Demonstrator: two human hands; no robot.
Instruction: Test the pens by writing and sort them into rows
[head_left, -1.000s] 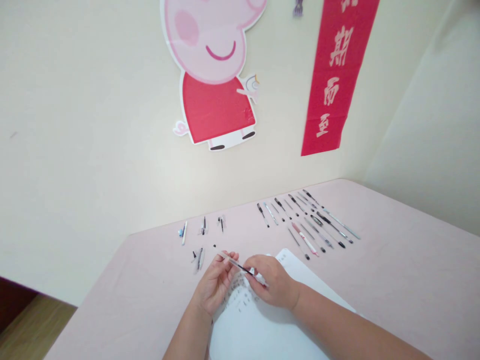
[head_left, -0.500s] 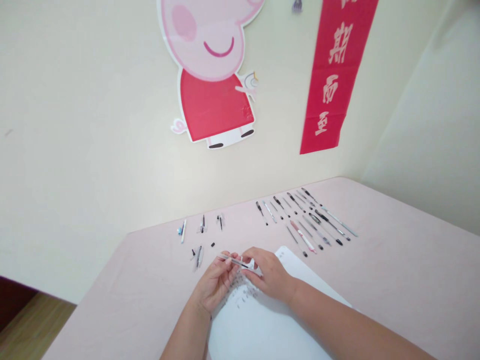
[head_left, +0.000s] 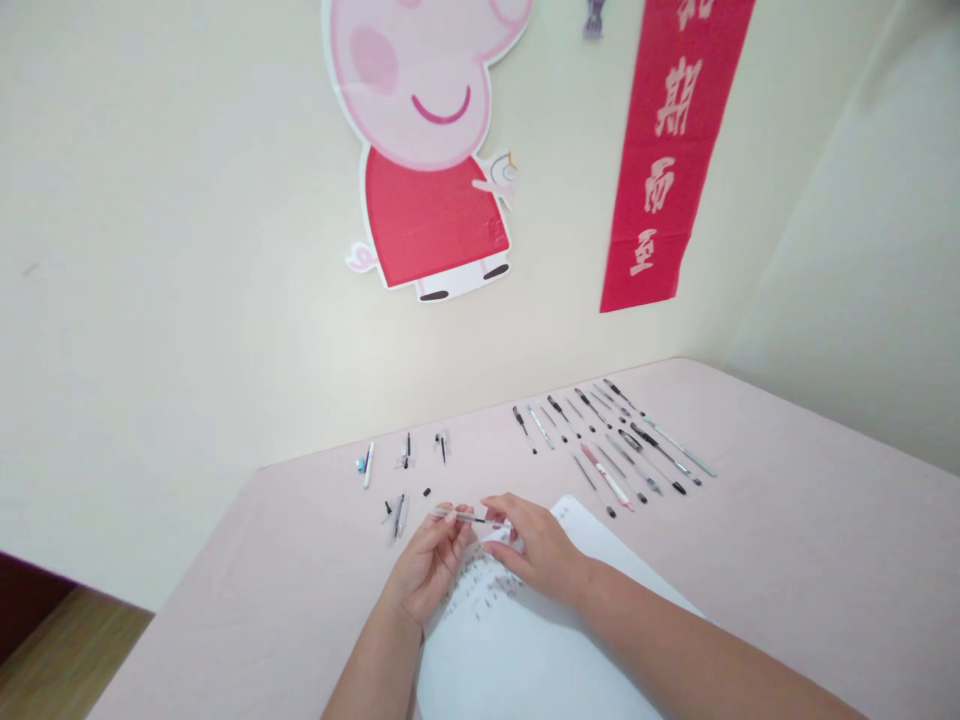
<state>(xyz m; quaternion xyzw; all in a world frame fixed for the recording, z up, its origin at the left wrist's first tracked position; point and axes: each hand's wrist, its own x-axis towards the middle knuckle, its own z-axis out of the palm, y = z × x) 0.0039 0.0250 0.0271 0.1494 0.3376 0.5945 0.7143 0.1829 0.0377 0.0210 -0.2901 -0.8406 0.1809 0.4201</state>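
Observation:
Both my hands meet over a white sheet of paper (head_left: 525, 650) on a pale pink table (head_left: 787, 540). My left hand (head_left: 429, 567) pinches the left part of a thin clear pen (head_left: 471, 518) between fingertips. My right hand (head_left: 534, 549) is closed on the pen's right end, and the pen lies almost level above the paper's scribbled top edge. Small marks dot the paper just below my fingers.
A row of several pens (head_left: 615, 445) lies at the table's far right. Taken-apart pen pieces (head_left: 397, 470) lie at the far left near the wall. A pink cartoon pig cutout (head_left: 431, 140) and a red banner (head_left: 664, 150) hang on the wall.
The pen has turned from a downward slant to nearly level and risen slightly. Both hands shifted a little farther from me, staying on the pen.

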